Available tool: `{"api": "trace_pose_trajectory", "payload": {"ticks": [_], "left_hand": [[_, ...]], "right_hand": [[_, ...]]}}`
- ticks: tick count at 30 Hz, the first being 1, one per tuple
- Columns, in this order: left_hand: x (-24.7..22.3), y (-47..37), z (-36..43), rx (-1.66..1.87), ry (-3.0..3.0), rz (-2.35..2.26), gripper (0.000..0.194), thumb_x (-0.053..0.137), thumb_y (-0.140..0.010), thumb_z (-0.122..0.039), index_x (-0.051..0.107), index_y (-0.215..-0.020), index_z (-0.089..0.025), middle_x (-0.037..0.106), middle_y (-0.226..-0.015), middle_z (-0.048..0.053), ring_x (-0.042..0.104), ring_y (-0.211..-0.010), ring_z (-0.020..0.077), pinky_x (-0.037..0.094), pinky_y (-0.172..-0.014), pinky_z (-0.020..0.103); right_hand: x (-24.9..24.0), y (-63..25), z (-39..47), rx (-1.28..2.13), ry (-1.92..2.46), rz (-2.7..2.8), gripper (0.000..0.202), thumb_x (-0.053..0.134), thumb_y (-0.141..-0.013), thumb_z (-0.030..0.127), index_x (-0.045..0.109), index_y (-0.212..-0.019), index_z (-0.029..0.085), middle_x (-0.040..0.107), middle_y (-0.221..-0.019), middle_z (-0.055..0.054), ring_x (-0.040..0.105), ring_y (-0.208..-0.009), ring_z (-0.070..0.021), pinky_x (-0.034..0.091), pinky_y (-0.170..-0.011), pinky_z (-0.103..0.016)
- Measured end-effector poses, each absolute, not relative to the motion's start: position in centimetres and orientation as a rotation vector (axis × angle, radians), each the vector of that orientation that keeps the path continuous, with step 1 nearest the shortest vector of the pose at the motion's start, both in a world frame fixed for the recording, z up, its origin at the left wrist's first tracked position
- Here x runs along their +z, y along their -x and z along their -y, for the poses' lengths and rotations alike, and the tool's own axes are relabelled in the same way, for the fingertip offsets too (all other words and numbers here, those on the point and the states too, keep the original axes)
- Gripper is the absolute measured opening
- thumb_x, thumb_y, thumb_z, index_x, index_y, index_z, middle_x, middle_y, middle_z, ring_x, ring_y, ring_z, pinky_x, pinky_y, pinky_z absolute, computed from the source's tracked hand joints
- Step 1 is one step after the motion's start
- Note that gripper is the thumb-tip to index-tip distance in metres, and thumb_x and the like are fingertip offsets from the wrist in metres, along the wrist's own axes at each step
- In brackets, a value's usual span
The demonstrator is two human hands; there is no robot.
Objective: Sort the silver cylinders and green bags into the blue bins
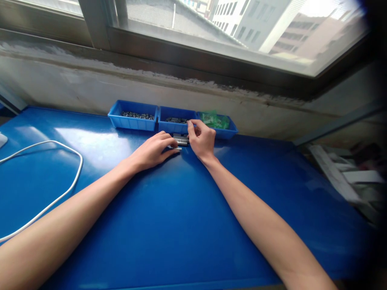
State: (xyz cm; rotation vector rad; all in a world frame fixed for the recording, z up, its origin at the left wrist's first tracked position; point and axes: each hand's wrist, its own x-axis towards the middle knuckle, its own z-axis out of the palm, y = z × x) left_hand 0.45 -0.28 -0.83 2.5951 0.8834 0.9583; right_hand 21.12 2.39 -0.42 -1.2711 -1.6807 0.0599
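Note:
Several small silver metal pieces (181,139) lie side by side on the blue tabletop, just in front of the middle blue bin (177,127). My left hand (155,150) is to their left, its thumb and fingers closed on a slim silver metal piece (177,148) whose end sticks out. On the other side, my right hand (202,139) is raised at the front rim of the middle bin. Its thumb and index finger are pinched together, and whatever they may hold is too small to make out. Dark grey metal parts (177,120) lie inside that bin.
Left of the middle bin stands another blue bin (133,123) with many small metal parts. A third bin (225,133) on the right holds green plastic bags (214,119). A white cable (81,161) loops over the table's left side. Wall and window rise behind the bins.

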Motion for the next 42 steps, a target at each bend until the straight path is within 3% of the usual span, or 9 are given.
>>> {"api": "trace_pose_trajectory", "payload": {"ticks": [6, 11, 17, 24, 35, 39, 42], "left_hand": [[-0.2, -0.2, 0.3, 1.226, -2.282, -1.024, 0.010, 0.072, -0.089, -0.028, 0.073, -0.095, -0.020, 0.076, -0.091, 0.003, 0.068, -0.081, 0.0179, 0.053, -0.078, 0.029], [0.3, -0.4, 0.4, 1.352, -2.055, -1.057, 0.023, 0.077, -0.085, -0.041, 0.077, -0.092, -0.019, 0.078, -0.090, 0.005, 0.068, -0.080, 0.0185, 0.053, -0.076, 0.029], [0.3, -0.3, 0.1, 1.348, -1.827, -1.155, 0.044, 0.069, -0.091, -0.059, 0.077, -0.084, -0.016, 0.077, -0.075, 0.005, 0.066, -0.065, 0.0158, 0.048, -0.063, 0.025], [0.2, 0.0, -0.2, 1.349, -1.779, -1.161, 0.051, 0.066, -0.090, -0.065, 0.075, -0.078, -0.016, 0.074, -0.070, 0.004, 0.061, -0.060, 0.0150, 0.043, -0.058, 0.025], [0.5, -0.1, 0.1, 1.260, -1.853, -1.146, 0.051, 0.063, -0.094, -0.060, 0.073, -0.074, -0.014, 0.073, -0.070, 0.004, 0.061, -0.063, 0.0139, 0.042, -0.060, 0.024], [0.4, -0.3, 0.1, 1.331, -1.902, -1.202, 0.047, 0.056, -0.099, -0.056, 0.076, -0.085, -0.015, 0.078, -0.083, 0.006, 0.068, -0.074, 0.0175, 0.048, -0.070, 0.026], [0.2, -0.4, 0.1, 1.314, -2.117, -1.197, 0.034, 0.061, -0.097, -0.046, 0.078, -0.093, -0.016, 0.078, -0.094, 0.007, 0.070, -0.085, 0.0202, 0.050, -0.078, 0.029]], "right_hand": [[-0.3, -21.1, -2.1, 0.057, 1.232, 1.722, 0.035, 0.051, -0.102, 0.046, 0.075, -0.097, 0.022, 0.071, -0.068, -0.002, 0.067, -0.062, -0.0192, 0.048, -0.063, -0.030], [-0.4, -21.1, -2.2, 0.047, 1.228, 1.735, 0.036, 0.050, -0.102, 0.047, 0.076, -0.098, 0.022, 0.070, -0.066, -0.001, 0.066, -0.061, -0.0187, 0.046, -0.060, -0.029], [-0.4, -21.0, -1.9, 0.069, 1.187, 1.789, 0.030, 0.054, -0.101, 0.042, 0.076, -0.100, 0.022, 0.070, -0.067, 0.000, 0.063, -0.057, -0.0167, 0.048, -0.063, -0.029], [-0.2, -20.6, -0.8, 0.037, 1.039, 2.061, 0.034, 0.064, -0.096, 0.042, 0.073, -0.122, 0.022, 0.075, -0.075, 0.000, 0.064, -0.062, -0.0149, 0.051, -0.073, -0.028], [-0.7, -20.7, -1.1, -0.188, 0.851, 2.225, 0.030, 0.058, -0.103, 0.036, 0.077, -0.116, 0.017, 0.081, -0.088, -0.005, 0.069, -0.064, -0.0149, 0.050, -0.068, -0.027], [-0.8, -20.6, -1.4, -0.215, 0.967, 2.076, 0.032, 0.057, -0.104, 0.040, 0.078, -0.114, 0.017, 0.081, -0.092, -0.006, 0.072, -0.068, -0.0168, 0.050, -0.068, -0.028], [-0.8, -20.8, -1.9, -0.144, 1.141, 1.850, 0.035, 0.057, -0.103, 0.046, 0.078, -0.111, 0.018, 0.079, -0.080, -0.005, 0.072, -0.067, -0.0183, 0.050, -0.066, -0.028]]}}
